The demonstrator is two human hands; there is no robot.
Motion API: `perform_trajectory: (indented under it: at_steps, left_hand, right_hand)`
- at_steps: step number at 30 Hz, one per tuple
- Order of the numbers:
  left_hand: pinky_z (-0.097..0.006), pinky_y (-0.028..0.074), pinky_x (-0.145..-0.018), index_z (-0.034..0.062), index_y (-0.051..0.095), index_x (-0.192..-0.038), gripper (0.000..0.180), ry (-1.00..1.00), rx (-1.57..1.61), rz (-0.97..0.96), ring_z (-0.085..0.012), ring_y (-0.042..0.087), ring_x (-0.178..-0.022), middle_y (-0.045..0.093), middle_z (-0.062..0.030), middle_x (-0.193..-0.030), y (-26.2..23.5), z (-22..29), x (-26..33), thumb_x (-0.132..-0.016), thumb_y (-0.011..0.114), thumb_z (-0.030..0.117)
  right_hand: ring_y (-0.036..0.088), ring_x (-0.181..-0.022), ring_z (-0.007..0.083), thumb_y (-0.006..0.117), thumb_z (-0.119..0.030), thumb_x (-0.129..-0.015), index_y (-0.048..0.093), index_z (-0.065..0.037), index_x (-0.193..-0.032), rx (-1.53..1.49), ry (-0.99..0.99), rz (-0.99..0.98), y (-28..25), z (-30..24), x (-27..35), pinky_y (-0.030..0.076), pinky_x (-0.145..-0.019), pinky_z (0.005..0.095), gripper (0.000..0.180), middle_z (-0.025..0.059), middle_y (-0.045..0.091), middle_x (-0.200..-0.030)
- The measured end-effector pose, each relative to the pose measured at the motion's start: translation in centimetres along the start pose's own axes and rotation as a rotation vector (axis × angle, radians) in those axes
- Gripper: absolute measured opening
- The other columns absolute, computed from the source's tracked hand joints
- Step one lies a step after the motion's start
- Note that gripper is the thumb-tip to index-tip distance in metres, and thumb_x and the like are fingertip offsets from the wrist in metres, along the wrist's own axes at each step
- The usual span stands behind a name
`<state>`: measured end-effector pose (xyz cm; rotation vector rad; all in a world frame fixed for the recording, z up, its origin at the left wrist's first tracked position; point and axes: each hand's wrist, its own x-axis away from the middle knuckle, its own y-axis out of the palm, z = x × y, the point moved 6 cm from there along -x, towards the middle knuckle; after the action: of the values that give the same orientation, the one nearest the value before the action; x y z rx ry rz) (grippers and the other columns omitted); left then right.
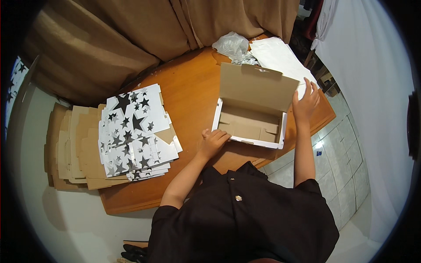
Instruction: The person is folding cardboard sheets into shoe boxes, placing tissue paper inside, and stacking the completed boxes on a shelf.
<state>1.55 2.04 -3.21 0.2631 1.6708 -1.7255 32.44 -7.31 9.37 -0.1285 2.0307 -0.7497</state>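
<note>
A cardboard box (250, 129), white outside and brown inside, stands on the table with its lid (258, 85) raised. Nothing lies inside it apart from its own folded flaps. At the box's near left corner, my left hand (215, 141) grips the rim with fingers bent over the edge. My right hand (307, 101) is beside the lid's right edge, fingers stretched out and apart. Its fingertips are over the near end of a stack of white paper sheets (280, 55); whether they touch the sheets or the lid, I cannot tell.
On the left of the wooden table (193, 83) lies a pile of flat white cardboard pieces with black and grey stars (136, 131), beside brown flattened cardboard (81, 144). A crumpled clear plastic bag (232, 46) sits at the back. Brown curtain (144, 30) hangs behind, white cloth (364, 87) at right.
</note>
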Motion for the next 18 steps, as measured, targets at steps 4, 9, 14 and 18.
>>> perform_trajectory:
  at_steps: [4, 9, 14, 18]
  left_hand:
    - [-0.04, 0.024, -0.085, 0.0221, 0.064, -0.086, 0.013, 0.052, 0.008, 0.032, -0.0079, 0.057, -0.074, 0.06, 0.0096, -0.08, -1.5, 0.1, 1.9, -0.074, 0.069, 0.024]
    - [-0.038, 0.033, -0.08, 0.0173, 0.064, -0.086, 0.015, 0.067, 0.053, -0.026, -0.0109, 0.056, -0.072, 0.061, 0.0071, -0.081, -3.8, -0.3, 2.6, -0.075, 0.068, 0.026]
    - [-0.044, 0.039, -0.08, 0.0122, 0.065, -0.093, 0.016, -0.055, 0.28, -0.052, -0.0188, 0.058, -0.076, 0.064, -0.0012, -0.087, -5.1, -0.9, -0.8, -0.08, 0.063, 0.021]
    - [-0.044, 0.038, -0.095, 0.011, 0.052, -0.125, 0.043, -0.287, 0.579, -0.577, -0.0308, 0.052, -0.111, 0.053, -0.0158, -0.123, -0.5, -1.3, -4.2, -0.087, 0.054, 0.031]
  right_hand:
    - [0.033, -0.129, 0.0295, 0.056, -0.039, -0.084, 0.045, -0.018, -0.132, 0.058, 0.045, -0.711, 6.7, 0.2, 5.3, 0.012, -0.102, 0.0651, 0.053, 0.0143, 0.037, -0.139]
    - [0.027, -0.134, 0.0314, 0.051, -0.046, -0.086, 0.039, -0.021, -0.137, -0.243, 0.226, -1.187, 11.0, 1.5, 10.8, 0.008, -0.102, 0.0673, 0.058, 0.0146, 0.025, -0.147]
    - [0.042, -0.122, 0.0327, 0.053, -0.033, -0.087, 0.056, -0.012, -0.121, -0.355, 0.147, -0.448, 5.7, 0.3, 9.1, 0.02, -0.103, 0.0572, 0.04, 0.0171, 0.049, -0.128]
    - [0.052, -0.108, 0.0314, 0.054, -0.021, -0.086, 0.062, -0.006, -0.107, -0.523, 0.208, -0.622, 2.9, -0.2, 9.4, 0.033, -0.098, 0.0447, 0.027, 0.0156, 0.059, -0.109]
